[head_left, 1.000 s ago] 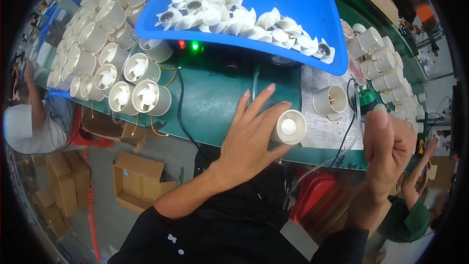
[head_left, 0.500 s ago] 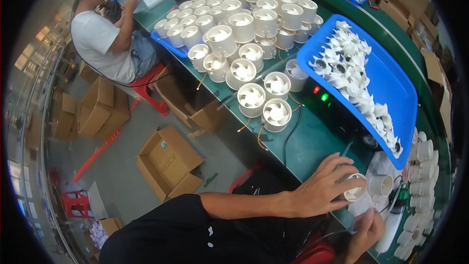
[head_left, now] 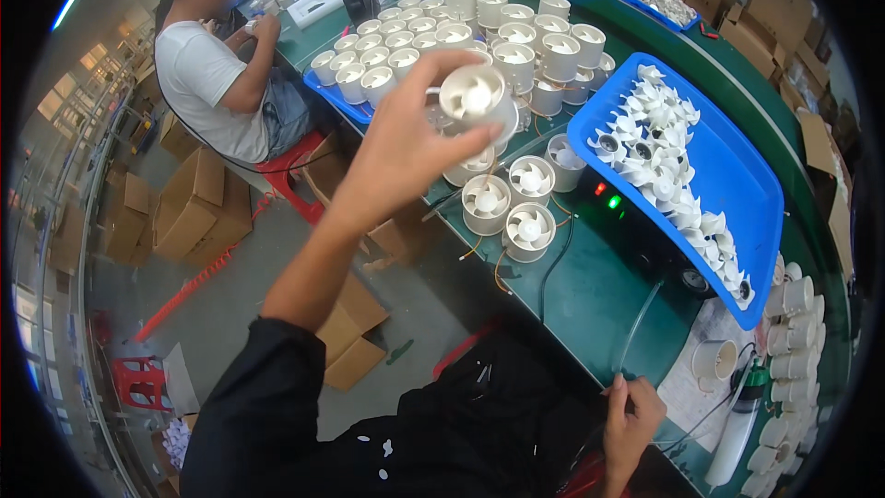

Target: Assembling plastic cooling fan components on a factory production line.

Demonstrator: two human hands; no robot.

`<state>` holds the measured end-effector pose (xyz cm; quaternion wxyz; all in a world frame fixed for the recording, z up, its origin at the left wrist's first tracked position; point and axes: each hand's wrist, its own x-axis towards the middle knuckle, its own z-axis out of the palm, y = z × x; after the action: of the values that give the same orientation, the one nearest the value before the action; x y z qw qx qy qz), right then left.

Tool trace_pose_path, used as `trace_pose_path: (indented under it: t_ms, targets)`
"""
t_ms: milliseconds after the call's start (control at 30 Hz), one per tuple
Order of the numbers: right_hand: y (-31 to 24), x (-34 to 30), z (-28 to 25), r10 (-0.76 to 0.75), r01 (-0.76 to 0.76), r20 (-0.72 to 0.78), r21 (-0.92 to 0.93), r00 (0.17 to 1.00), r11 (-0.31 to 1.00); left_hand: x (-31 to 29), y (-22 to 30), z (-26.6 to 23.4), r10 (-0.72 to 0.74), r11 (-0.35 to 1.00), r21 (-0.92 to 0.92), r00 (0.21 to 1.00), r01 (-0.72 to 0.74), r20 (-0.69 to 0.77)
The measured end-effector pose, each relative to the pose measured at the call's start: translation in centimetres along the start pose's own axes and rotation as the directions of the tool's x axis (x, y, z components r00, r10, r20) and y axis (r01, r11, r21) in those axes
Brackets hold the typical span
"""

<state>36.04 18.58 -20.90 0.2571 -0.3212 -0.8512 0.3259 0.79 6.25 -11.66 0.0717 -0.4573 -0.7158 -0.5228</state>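
My left hand (head_left: pixel 406 143) is raised over the bench, its fingers and thumb wrapped round a white round fan (head_left: pixel 475 92) with the blades facing up. Below and behind it stand several similar fans, among them a fan (head_left: pixel 528 231) at the bench edge with thin wires trailing from it. Low at the front edge, my right hand (head_left: pixel 631 413) has its fingertips pinched together on a thin clear tube (head_left: pixel 638 327) that runs from a dark box with lit indicators (head_left: pixel 636 231). A white round housing (head_left: pixel 714 361) stands on a pale sheet to the right of that hand.
A blue tray (head_left: pixel 728 161) of white fan blades rests tilted on the dark box. A syringe-like tube with a green cap (head_left: pixel 739 429) lies at right, near stacked white housings (head_left: pixel 793 327). A seated person (head_left: pixel 217 83) works at far left; cardboard boxes (head_left: pixel 203 207) sit on the floor.
My left hand has carried the fan up and left from the front of the bench to above the grouped fans. My right hand has shifted left, away from the white housing. The view has shifted slightly.
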Motion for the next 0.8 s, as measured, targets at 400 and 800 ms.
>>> trace_pose_path:
  t_ms: [400,800]
  targets:
    - [0.5,0.1,0.6,-0.001,0.001,-0.059,0.007,0.998,1.0,4.2,-3.6,1.2,0.062,0.795,0.554,0.941,-0.248,0.333]
    - [0.3,-0.1,-0.2,0.017,-0.016,-0.064,0.008,0.998,1.0,2.3,-1.1,3.1,0.281,0.717,0.555,0.904,-0.422,0.323]
